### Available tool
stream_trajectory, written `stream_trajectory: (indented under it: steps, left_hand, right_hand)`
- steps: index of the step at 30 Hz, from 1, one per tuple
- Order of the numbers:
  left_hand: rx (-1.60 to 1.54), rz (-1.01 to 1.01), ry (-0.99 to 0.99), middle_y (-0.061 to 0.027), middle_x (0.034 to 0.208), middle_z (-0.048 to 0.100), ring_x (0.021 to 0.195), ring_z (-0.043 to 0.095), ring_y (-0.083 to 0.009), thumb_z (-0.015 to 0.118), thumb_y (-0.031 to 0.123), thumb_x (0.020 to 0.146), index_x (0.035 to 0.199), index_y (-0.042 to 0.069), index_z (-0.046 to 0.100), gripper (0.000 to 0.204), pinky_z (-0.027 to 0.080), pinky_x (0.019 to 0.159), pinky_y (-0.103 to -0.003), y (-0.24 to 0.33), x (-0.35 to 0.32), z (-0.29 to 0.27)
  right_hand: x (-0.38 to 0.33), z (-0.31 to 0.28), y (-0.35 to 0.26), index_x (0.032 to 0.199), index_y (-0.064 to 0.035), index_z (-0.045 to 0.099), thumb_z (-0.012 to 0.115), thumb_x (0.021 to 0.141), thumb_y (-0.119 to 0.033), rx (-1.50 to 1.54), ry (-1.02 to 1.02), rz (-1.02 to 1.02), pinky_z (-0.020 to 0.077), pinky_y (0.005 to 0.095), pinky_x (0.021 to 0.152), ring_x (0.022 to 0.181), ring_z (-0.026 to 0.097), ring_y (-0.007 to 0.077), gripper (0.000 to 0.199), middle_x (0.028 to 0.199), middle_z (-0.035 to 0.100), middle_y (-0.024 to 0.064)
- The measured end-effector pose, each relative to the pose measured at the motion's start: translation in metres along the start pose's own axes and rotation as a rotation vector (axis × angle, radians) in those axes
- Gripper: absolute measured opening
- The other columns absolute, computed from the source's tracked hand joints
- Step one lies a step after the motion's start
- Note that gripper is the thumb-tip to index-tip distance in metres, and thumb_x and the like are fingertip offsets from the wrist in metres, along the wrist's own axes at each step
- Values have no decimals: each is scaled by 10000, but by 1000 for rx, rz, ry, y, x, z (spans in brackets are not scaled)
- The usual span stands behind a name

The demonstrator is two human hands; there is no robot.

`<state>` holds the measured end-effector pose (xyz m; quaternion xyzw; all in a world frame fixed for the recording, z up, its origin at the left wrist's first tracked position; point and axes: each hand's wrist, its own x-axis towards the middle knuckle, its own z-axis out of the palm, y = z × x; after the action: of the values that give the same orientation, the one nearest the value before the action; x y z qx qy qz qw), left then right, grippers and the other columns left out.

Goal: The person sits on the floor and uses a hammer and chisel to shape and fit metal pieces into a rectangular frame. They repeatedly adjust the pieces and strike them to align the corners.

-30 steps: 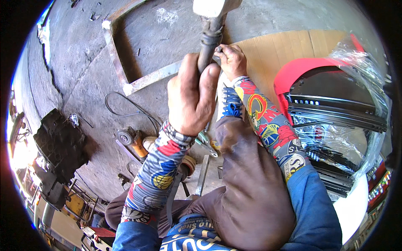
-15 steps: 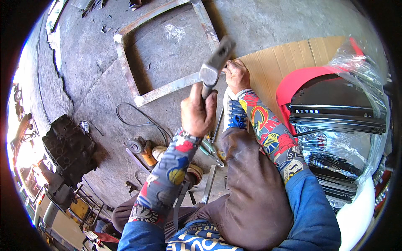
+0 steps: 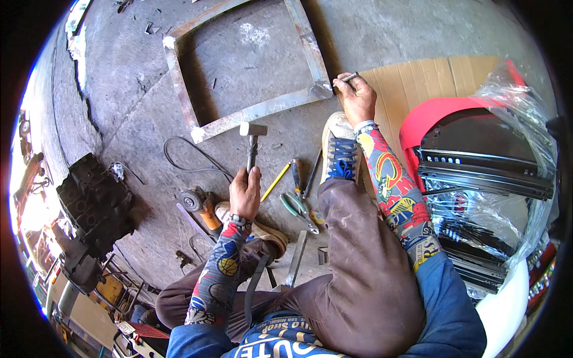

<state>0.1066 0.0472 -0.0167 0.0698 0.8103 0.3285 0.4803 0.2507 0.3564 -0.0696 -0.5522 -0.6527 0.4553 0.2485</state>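
My left hand (image 3: 245,194) is wrapped round the handle of a hammer (image 3: 253,129), its head up, above the concrete short of a square metal frame (image 3: 262,109). Between the fingers of my right hand (image 3: 359,101) is a short, dark metal rod, perhaps a punch or chisel (image 3: 350,77). That hand sits just beside the frame's near right corner, and the rod looks tilted and apart from the metal. My shoe (image 3: 340,140) with blue laces is planted below this corner.
Between my feet lie green-handled pliers (image 3: 300,212), a yellow pencil-like stick (image 3: 276,181) and a screwdriver (image 3: 296,175). An angle grinder (image 3: 200,206) with a cord rests left. Cardboard (image 3: 418,83) and plastic-wrapped black-and-red parts (image 3: 477,161) lie right; an engine block (image 3: 95,206) stands far left.
The hammer has come down and left, away from the frame's corner. My right hand has shifted right, off the corner, and the rod in its fingers now shows.
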Motion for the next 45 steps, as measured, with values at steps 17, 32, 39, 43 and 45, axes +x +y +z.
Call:
stream_trajectory:
  steps: [17,32,39,43,45]
  left_hand:
    - [153,47,-48,-214,713,609,681,616,-370,545,381,1020,933,-31,632,430,470,665,-457,-7,0,1]
    - [203,74,-85,-245,744,612,705,612,-428,556,400,1010,941,-28,603,437,466,668,-477,7,3,15]
    - [213,113,-97,-257,732,607,698,611,-437,567,363,1007,920,-32,582,404,465,656,-480,29,0,22]
    - [220,138,-106,-268,741,609,710,614,-450,561,349,1010,924,-36,578,395,468,663,-486,70,-8,32]
    - [179,216,-127,-264,716,596,675,609,-455,566,309,1011,940,-26,578,342,465,623,-481,102,-12,37]
  right_hand:
    - [-2,12,-8,936,-56,727,740,872,-131,-104,-73,-78,534,320,753,807,698,190,99,859,738,94]
    - [5,6,3,912,-53,749,744,870,-61,-18,-221,-11,536,260,813,845,676,80,42,867,751,8]
    - [4,9,8,926,-67,752,745,873,-69,-31,-197,-68,538,262,806,853,691,89,54,884,761,10]
    - [0,11,8,916,-117,753,762,840,-188,-184,-120,-238,547,370,752,837,706,269,105,883,748,93]
    - [-2,11,7,924,-136,750,762,833,-218,-265,-104,-326,542,404,745,855,687,312,123,889,739,102]
